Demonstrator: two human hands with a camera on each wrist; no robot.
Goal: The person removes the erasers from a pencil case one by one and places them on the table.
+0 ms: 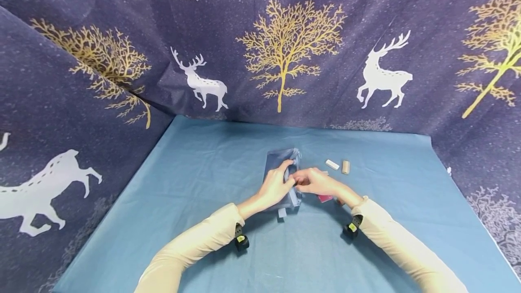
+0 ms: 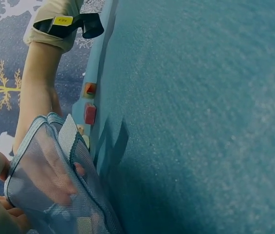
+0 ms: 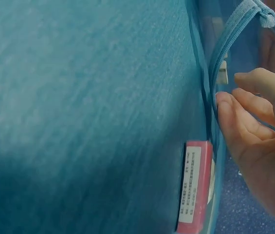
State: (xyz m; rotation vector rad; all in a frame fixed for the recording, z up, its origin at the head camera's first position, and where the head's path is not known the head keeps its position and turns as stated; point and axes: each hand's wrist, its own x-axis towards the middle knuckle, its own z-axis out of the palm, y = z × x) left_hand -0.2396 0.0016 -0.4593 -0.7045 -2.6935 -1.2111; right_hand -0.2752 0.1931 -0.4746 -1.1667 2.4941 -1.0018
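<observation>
A blue mesh zip pouch (image 1: 278, 159) is on the blue cloth, its mouth facing right. My left hand (image 1: 276, 187) grips the pouch along its mouth. At that mouth is my right hand (image 1: 315, 181), its bent fingers reaching in past the zip edge (image 3: 216, 73). Nothing shows between its fingertips in the right wrist view. Close beyond them, a small white block (image 3: 223, 72) appears in the pouch. Through the mesh in the left wrist view, the right fingers (image 2: 49, 178) and a pale block (image 2: 84, 224) show. A pale tag (image 2: 68, 134) sticks out by the zip.
Right of the pouch lie a white block (image 1: 332, 164) and a tan block (image 1: 346, 167). A pink box with a printed label (image 3: 194, 187) lies beneath the right hand, with an orange-red item (image 2: 89, 89) farther off. Dark deer-patterned curtains (image 1: 228, 58) bound the table.
</observation>
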